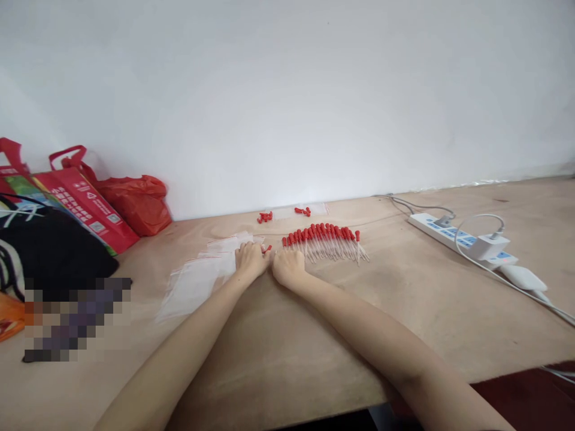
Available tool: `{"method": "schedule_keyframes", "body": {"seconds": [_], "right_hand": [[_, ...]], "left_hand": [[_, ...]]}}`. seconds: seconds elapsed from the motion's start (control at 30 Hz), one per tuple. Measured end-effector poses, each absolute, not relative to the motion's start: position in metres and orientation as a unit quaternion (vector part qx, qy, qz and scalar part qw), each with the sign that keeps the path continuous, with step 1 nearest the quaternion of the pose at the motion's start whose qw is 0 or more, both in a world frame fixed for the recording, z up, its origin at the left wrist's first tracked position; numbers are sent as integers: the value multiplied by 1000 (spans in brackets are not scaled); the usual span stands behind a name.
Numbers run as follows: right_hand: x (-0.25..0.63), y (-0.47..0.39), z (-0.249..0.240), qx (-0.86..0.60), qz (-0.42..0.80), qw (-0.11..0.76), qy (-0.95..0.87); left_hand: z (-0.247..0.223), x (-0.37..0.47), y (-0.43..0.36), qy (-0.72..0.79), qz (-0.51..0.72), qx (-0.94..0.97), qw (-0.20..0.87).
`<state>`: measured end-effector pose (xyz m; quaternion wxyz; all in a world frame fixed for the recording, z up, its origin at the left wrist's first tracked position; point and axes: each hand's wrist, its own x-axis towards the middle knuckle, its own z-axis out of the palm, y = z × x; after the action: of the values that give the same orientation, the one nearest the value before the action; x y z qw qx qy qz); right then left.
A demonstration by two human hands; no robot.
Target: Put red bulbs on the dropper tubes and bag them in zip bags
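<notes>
My left hand (pixel 250 260) is closed on a small red-tipped piece (pixel 268 249) that pokes out beside its fingers, over the right edge of the clear plastic bags (pixel 193 284). Close beside it, my right hand (pixel 288 267) has its fingers curled; whatever it holds is hidden. To the right of my right hand lies a fanned row of clear droppers with red bulbs (pixel 326 239). Further back are two small groups of red bulbs, one on the left (pixel 265 217) and one on the right (pixel 302 211), by more clear plastic.
A white power strip (pixel 440 234) with plugs and cables lies on the wooden table (pixel 269 371) at the right. At the left are a red and pink bag (pixel 85 206), a red plastic bag (pixel 139 203) and a black bag (pixel 58 251). A white wall stands behind.
</notes>
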<state>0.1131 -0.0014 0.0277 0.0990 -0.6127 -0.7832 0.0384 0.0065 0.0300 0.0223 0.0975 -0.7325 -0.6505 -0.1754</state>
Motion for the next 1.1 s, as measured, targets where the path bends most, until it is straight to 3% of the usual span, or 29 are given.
{"method": "schedule_keyframes", "body": {"seconds": [0.23, 0.4, 0.57, 1.1], "right_hand": [[170, -31, 20, -550, -55, 133, -822], [232, -37, -5, -453, -96, 217, -860], [243, -37, -12, -423, -105, 288, -853], [221, -49, -7, -383, -49, 292, -875]], "left_hand": [[21, -2, -15, -482, -283, -829, 31], [11, -2, -43, -407, -245, -880, 18], [5, 3, -42, -408, -233, -882, 35], [3, 14, -47, -446, -279, -851, 12]]}}
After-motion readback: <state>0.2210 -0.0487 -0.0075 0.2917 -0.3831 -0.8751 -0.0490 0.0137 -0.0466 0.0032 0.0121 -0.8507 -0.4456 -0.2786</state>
